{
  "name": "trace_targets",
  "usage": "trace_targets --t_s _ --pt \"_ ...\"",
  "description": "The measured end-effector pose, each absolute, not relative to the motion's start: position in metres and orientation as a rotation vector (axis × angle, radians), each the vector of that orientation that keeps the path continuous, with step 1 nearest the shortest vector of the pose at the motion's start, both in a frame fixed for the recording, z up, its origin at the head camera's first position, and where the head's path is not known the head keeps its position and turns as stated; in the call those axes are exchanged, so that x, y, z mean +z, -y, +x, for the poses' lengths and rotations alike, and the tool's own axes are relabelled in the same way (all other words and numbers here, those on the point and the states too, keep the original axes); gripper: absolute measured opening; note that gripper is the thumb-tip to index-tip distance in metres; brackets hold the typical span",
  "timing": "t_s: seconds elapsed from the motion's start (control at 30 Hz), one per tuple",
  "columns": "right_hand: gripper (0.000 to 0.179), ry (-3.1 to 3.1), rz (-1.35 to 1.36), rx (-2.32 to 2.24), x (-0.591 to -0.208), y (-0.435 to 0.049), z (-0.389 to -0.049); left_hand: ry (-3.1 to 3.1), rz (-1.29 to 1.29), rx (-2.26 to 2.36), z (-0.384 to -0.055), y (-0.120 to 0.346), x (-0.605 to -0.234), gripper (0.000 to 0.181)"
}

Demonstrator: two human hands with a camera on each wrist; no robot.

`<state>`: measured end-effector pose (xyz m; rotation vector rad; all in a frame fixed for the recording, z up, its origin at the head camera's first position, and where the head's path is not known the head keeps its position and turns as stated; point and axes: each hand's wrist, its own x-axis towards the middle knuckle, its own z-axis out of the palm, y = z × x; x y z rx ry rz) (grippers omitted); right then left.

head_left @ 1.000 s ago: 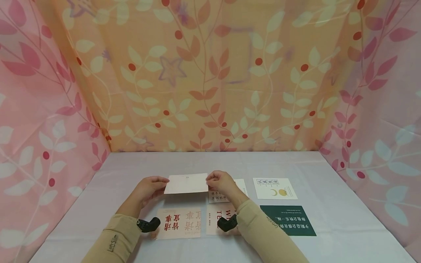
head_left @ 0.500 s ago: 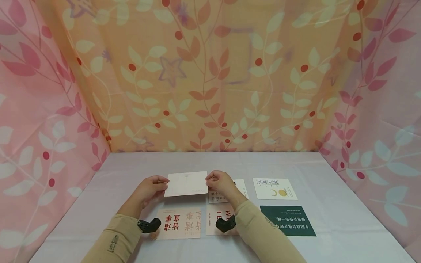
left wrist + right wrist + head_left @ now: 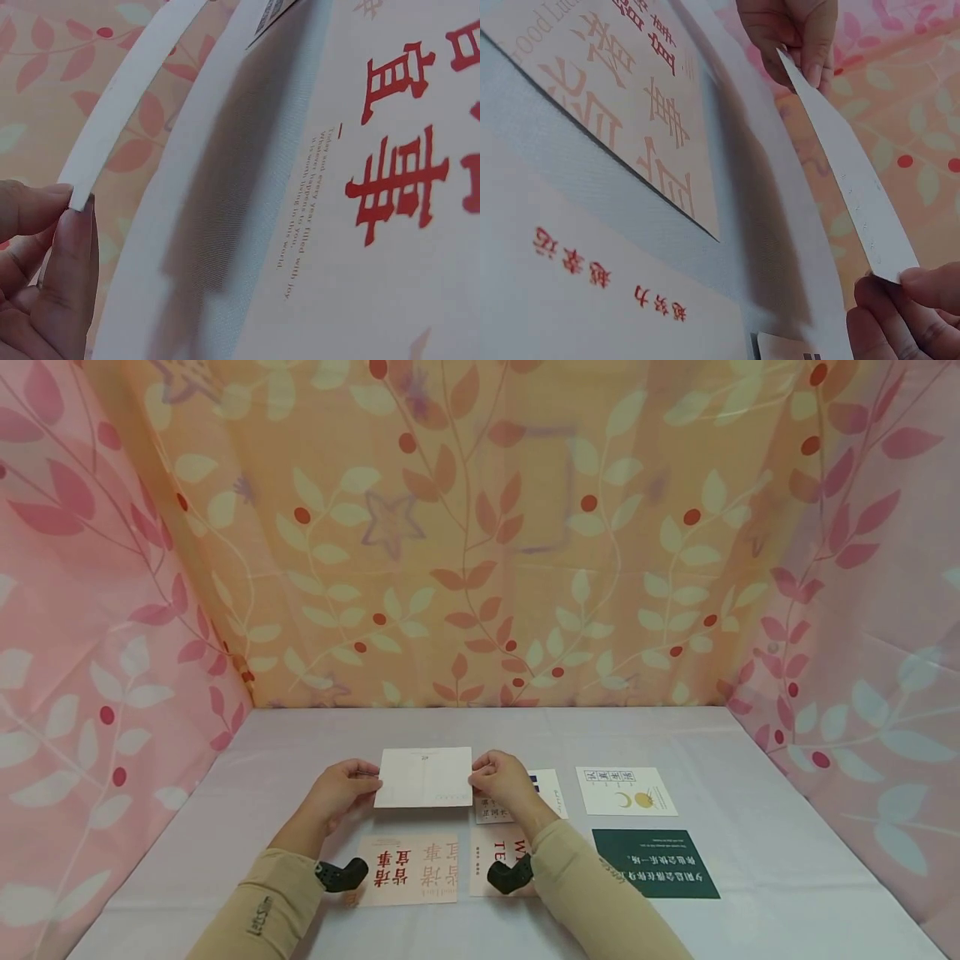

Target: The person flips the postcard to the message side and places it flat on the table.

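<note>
A white postcard (image 3: 424,777) is held above the table between both hands, its mostly blank side with faint print facing up. My left hand (image 3: 334,795) pinches its left edge between thumb and fingers, as the left wrist view also shows. At the opposite edge my right hand (image 3: 508,787) pinches the card the same way. Below it lies a pale pink card (image 3: 408,870) with large red characters. Under the right hand and forearm, a white card with dark writing (image 3: 551,797) and a card with red lettering (image 3: 487,864) are partly hidden.
Farther right lie a white card with a yellow drawing (image 3: 627,791) and a dark green card (image 3: 656,863), the latter partly covered by the right sleeve. A pale cloth covers the table (image 3: 300,735). Floral curtains (image 3: 480,568) stand behind and at both sides.
Both hands keep hold of the postcard, which has tilted so that more of its printed upper face shows. The right forearm has shifted slightly left.
</note>
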<state>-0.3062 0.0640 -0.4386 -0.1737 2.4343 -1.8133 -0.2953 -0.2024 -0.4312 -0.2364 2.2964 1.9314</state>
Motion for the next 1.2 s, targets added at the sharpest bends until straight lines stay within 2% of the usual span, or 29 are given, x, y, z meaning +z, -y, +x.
trace_targets --t_s 0.43,0.83,1.2 --pt "0.011 -2.511 -0.135 -1.759 -0.4364 -0.0630 -0.3040 -2.433 -0.215 1.842 -0.2951 0.1997 -0.4326 0.023" --pt "0.005 -2.545 -0.102 -1.700 -0.4387 -0.0601 -0.3003 -2.467 -0.311 1.775 -0.2935 0.1985 -0.4365 0.015" --pt "0.007 -2.492 -0.063 -1.656 -0.4397 -0.0619 -0.2982 -2.466 -0.304 1.708 -0.2916 0.1995 -0.4353 0.019"
